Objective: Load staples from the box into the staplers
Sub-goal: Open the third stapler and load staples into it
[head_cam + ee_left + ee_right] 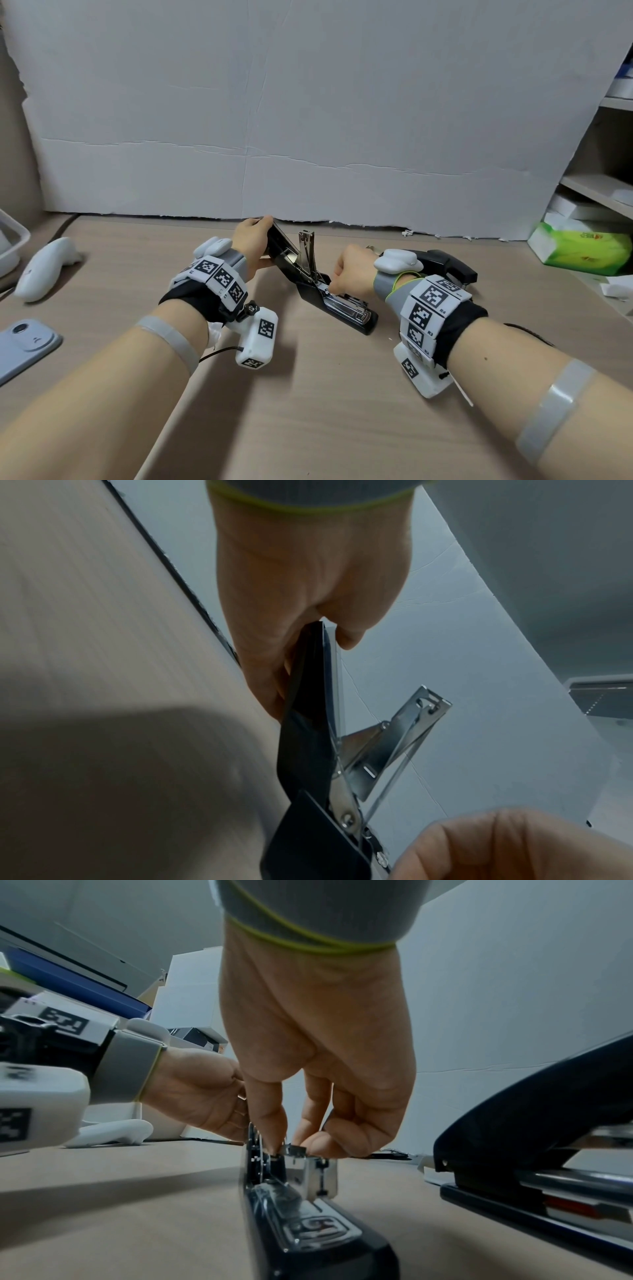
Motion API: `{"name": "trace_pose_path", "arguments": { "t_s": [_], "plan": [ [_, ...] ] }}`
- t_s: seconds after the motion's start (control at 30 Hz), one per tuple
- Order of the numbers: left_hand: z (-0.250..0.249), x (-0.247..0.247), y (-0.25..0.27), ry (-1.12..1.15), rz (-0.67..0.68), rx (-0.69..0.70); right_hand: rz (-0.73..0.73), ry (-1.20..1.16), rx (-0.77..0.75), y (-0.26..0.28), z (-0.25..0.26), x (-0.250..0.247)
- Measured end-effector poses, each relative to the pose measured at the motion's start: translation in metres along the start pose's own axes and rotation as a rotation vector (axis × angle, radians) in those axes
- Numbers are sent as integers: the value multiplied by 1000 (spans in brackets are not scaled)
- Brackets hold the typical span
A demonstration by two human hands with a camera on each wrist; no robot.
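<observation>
A black stapler [346, 310] lies open in the middle of the desk, base flat, its top cover [279, 248] swung up and back. My left hand [263, 228] grips that cover near its tip; the left wrist view has the thumb and fingers of the left hand [308, 666] curled round the black cover [308, 745], with the metal pusher arm [400, 739] standing up beside it. My right hand [334, 289] pinches a short staple strip [295, 1149] at the rear of the shiny magazine [320, 1173]. A second black stapler [455, 267] lies behind my right wrist. No staple box shows plainly.
A grey cardboard sheet [308, 120] stands along the back of the desk. At the left are a white controller [44, 270], a phone [24, 342] and a white tray [12, 236]. A green tissue pack [582, 248] and shelves [599, 192] stand at the right.
</observation>
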State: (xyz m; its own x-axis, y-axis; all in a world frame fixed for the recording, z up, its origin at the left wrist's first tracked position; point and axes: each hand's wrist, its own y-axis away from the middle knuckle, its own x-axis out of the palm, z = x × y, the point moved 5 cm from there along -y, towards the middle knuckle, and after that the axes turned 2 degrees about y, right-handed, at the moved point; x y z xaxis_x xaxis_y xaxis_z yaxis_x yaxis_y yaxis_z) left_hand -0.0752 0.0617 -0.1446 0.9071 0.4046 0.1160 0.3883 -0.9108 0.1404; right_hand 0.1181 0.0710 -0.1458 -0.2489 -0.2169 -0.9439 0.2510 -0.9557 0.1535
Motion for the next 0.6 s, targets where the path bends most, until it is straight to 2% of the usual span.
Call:
{"name": "trace_pose_path", "arguments": {
  "t_s": [0.6],
  "plan": [
    [-1,0,0,3,1,2,-20,-17,-28,2,3,-4]
  ]
}}
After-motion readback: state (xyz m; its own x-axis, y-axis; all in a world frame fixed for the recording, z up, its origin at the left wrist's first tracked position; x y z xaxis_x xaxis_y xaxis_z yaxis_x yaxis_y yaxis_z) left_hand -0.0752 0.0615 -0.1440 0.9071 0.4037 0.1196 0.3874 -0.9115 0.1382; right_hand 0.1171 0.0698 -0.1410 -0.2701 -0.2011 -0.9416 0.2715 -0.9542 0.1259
